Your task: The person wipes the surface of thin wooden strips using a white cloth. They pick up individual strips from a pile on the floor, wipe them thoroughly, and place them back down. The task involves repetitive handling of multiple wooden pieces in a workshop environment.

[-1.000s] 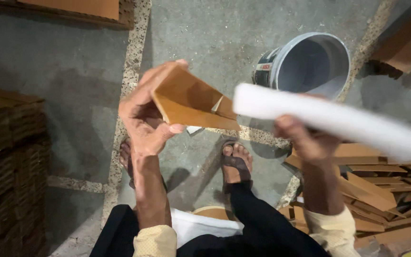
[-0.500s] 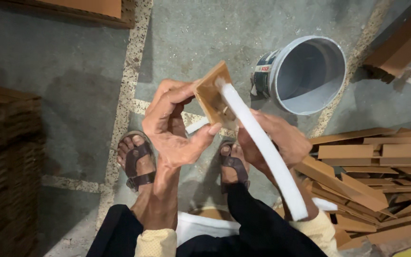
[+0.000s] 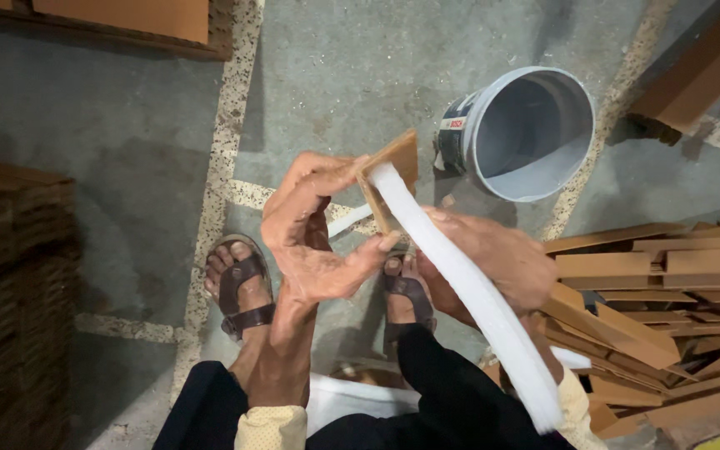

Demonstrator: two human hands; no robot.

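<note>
Both hands fitting a white foam strip (image 3: 468,292) against a small cardboard piece (image 3: 389,179) above the concrete floor (image 3: 127,167).

My left hand (image 3: 314,237) is pinching the cardboard piece edge-on, its far corner pointing up and away; my right hand (image 3: 493,262) is closing around the strip, whose long axis is running from the cardboard's top edge down toward my right sleeve. Open floor is lying to the left; a grey bucket (image 3: 535,133) and cardboard offcuts (image 3: 652,300) are crowding the right. Half a second ago the strip was sitting slightly lower.
</note>
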